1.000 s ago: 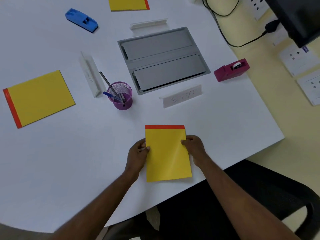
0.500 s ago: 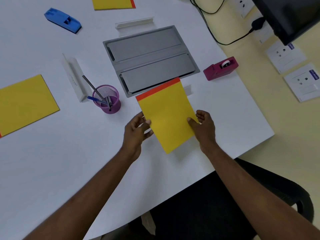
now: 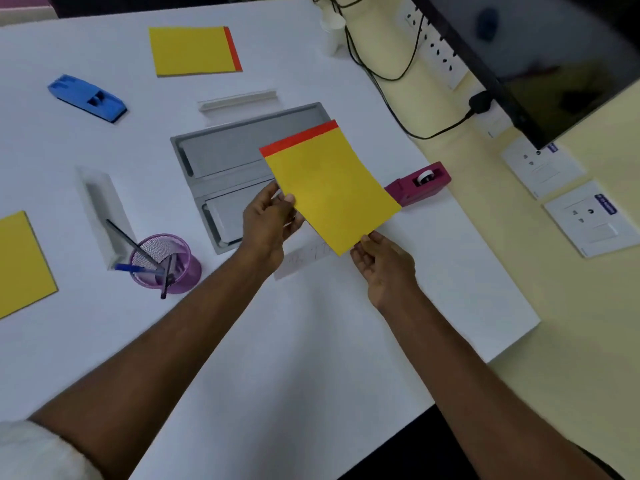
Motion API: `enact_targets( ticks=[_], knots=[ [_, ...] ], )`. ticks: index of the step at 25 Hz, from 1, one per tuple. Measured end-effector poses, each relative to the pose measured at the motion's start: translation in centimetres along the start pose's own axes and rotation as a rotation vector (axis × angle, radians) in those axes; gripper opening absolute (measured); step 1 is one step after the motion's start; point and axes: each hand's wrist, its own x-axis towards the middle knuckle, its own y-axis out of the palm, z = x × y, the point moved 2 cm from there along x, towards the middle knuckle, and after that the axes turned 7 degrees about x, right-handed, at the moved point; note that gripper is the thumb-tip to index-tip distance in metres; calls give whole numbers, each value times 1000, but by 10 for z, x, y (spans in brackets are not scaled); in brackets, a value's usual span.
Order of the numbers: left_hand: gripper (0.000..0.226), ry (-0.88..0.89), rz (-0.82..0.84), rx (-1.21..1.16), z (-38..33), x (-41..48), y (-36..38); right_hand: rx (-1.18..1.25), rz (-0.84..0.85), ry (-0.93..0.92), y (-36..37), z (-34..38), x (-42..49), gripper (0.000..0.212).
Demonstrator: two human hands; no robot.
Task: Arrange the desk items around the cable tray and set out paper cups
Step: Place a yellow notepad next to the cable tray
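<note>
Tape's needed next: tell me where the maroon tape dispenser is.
Head view: the maroon tape dispenser sits on the table right of the cable tray, partly behind the held yellow pad.

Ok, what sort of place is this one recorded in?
Likely an office: a white desk with an inset grey cable tray, wall sockets below a dark monitor, and a tape dispenser.

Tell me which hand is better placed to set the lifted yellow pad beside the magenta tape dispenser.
Right, probably. The right hand touches the yellow pad at its near corner, nearest the tape dispenser; the left hand pinches its left edge above the cable tray and would reach across.
</note>
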Motion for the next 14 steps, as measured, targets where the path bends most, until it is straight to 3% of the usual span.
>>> enact_targets(
  ticks=[4, 9, 12, 13, 14],
  knots=[
    [44, 55, 29, 23, -25, 69, 37, 51, 107, -71, 37, 35, 50, 41],
    [64, 59, 161, 84, -26, 154, 92, -52, 41, -295, 72, 78, 128, 25],
    [73, 63, 208, 194, -9, 200, 115, -356, -70, -425, 78, 94, 168, 19],
    [73, 64, 186, 210, -5, 214, 121, -521, -99, -481, 80, 97, 178, 22],
    [74, 62, 157, 224, -2, 228, 128, -718, -127, -541, 81, 100, 189, 40]
  ],
)
